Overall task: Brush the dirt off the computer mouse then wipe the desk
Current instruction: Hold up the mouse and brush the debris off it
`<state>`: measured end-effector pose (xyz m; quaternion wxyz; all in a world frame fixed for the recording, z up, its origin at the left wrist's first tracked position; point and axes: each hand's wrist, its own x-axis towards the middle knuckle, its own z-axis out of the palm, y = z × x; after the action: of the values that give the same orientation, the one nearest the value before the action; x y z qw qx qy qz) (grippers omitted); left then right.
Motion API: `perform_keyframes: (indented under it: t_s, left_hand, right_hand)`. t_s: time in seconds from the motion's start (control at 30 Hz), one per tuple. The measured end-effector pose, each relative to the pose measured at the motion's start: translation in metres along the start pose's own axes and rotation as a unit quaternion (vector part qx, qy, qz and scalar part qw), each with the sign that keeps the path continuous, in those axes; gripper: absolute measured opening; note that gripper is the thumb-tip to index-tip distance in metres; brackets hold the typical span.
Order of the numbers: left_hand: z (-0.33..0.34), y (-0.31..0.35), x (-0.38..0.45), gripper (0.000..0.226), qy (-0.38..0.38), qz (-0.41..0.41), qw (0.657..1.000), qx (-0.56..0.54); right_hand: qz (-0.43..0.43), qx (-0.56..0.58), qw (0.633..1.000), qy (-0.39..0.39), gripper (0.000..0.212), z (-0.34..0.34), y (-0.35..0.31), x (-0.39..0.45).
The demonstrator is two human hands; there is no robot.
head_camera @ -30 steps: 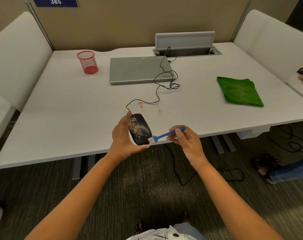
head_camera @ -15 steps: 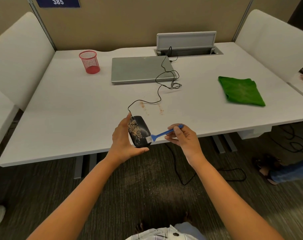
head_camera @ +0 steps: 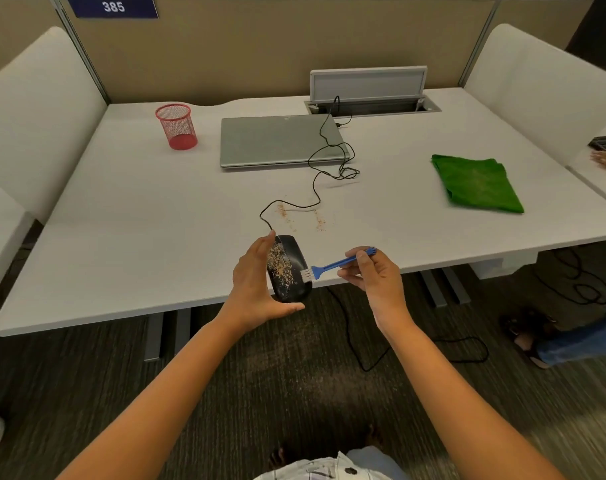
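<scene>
- The left hand (head_camera: 256,289) grasps the mouse (head_camera: 288,268) from its left side, fingers along the far edge and thumb under the near end, so the dirty top faces the brush and stays steady
- The mouse is lifted just past the near edge of the desk (head_camera: 156,220), partly over the floor; held there, I judge, so crumbs fall clear of the desk top
- The right hand (head_camera: 374,275) pinches the blue brush (head_camera: 332,265) by its handle end between thumb and fingertips, a light grip that suits short flicking strokes
- The white bristles touch the mouse's right side, near the bare black patch; the tan grit lies mostly on the left half (so most of the brushing looks not yet done)
- The cable (head_camera: 315,188) runs from the far end of the mouse across the desk toward the laptop (head_camera: 277,140), slack enough to allow the lift
- Two streaks of dirt (head_camera: 287,216) lie on the desk just beyond the mouse, left for the wiping step
- The green cloth (head_camera: 474,183) lies folded at the far right, well apart from both hands, within reach for later
- A red mesh cup (head_camera: 176,126) stands far left, out of the way
</scene>
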<state>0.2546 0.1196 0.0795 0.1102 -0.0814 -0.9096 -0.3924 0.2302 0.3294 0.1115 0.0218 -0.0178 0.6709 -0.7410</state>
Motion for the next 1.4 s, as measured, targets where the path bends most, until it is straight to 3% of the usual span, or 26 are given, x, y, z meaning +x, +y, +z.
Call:
perform_keyframes:
  t_s: [0.13, 0.33, 0.57, 1.13, 1.4]
  left_hand:
    - [0.0, 0.006, -0.001, 0.118, -0.013, 0.036, 0.999, 0.015]
    - [0.005, 0.011, 0.001, 0.118, -0.014, 0.03, 0.999, -0.001]
    - [0.007, 0.015, 0.0, 0.121, -0.043, 0.036, 0.998, -0.001]
    - [0.011, 0.016, -0.004, 0.122, -0.088, 0.053, 0.994, 0.023]
    - [0.009, 0.017, -0.005, 0.122, -0.125, 0.11, 0.98, 0.108]
  right_hand:
    - [0.01, 0.032, 0.998, 0.058, 0.02, -0.009, 0.0, -0.001]
    - [0.018, 0.034, 0.997, 0.061, 0.02, -0.007, -0.002, -0.002]
    - [0.017, 0.047, 0.989, 0.139, 0.021, -0.01, -0.007, -0.003]
    - [-0.057, -0.121, 0.987, 0.088, 0.016, 0.009, -0.018, -0.006]
    - [-0.077, -0.156, 0.981, 0.086, 0.017, 0.011, -0.022, -0.007]
